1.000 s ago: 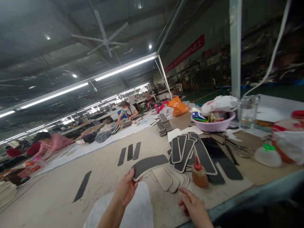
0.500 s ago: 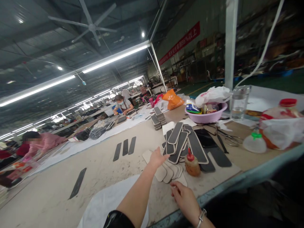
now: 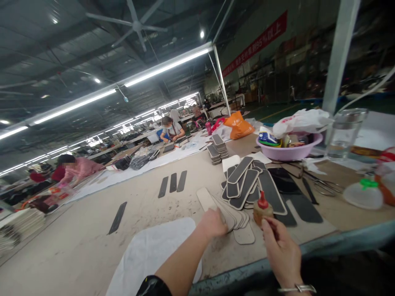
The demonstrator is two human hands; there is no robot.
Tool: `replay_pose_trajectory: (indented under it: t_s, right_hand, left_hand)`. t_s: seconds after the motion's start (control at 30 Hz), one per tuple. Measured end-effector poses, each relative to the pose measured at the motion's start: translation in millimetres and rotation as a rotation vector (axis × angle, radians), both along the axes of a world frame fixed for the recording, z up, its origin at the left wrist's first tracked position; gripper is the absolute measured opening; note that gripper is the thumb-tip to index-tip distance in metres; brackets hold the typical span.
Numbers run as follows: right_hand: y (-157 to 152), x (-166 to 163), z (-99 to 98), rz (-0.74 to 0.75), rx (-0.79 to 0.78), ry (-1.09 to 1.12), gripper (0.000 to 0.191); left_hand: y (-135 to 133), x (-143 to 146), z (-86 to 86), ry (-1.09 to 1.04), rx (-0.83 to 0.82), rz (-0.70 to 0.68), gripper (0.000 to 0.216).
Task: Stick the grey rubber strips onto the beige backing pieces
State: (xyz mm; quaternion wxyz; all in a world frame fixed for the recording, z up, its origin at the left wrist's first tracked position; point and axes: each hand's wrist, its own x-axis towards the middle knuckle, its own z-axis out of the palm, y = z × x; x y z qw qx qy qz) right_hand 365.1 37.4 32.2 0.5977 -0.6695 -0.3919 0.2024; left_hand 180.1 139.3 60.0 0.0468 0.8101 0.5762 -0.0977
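Note:
Several beige rounded strips [image 3: 239,218] lie fanned out on the table. My left hand [image 3: 214,224] is at the left edge of this fan, its fingers curled down round a strip's edge; the fingertips are partly hidden. A squeeze bottle with a red nozzle and brownish contents [image 3: 258,211] stands right of the fan. My right hand [image 3: 282,248] is closed in a pinch in front of the bottle's lower right side. Whether the fingers grip the bottle or something small, I cannot tell. Behind, dark grey strips with light borders [image 3: 243,189] lie in a loose heap.
Dark strips [image 3: 173,183] lie on the table's left. A white sheet [image 3: 160,246] lies nearby. At right are a purple basin [image 3: 290,152], scissors [image 3: 325,186], a glass [image 3: 345,135] and a green-capped bottle [image 3: 364,194]. Co-workers [image 3: 173,130] work farther off.
My left hand has come down to the fan's near left edge, its fingers curling. My right hand has moved right to the squeeze bottle. The view has swung a little left.

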Motion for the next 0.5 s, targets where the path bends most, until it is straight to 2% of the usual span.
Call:
replay_pose_trajectory:
  t_s: [0.13, 0.23, 0.33, 0.43, 0.5]
  right_hand:
    - [0.1, -4.0, -14.2, 0.045, 0.043, -0.106, 0.043]
    - [4.2, -15.6, -38.2, 0.198, 0.134, -0.295, 0.038]
    - [10.3, -29.1, -62.7, 0.345, 0.244, -0.472, 0.032]
    - [14.3, -36.8, -73.8, 0.415, 0.192, -0.577, 0.03]
    - [15.1, -38.1, -73.6, 0.423, 0.11, -0.616, 0.029]
  left_hand:
    - [-8.7, -0.3, 6.3, -0.005, 0.015, -0.095, 0.045]
    - [-9.0, -12.6, 8.8, -0.029, -0.003, -0.175, 0.032]
    - [-6.8, -36.0, 3.2, -0.071, 0.016, -0.283, 0.025]
    - [-3.7, -63.4, -7.5, -0.117, 0.083, -0.332, 0.021]
    - [-1.0, -80.5, -12.3, -0.148, 0.114, -0.304, 0.02]
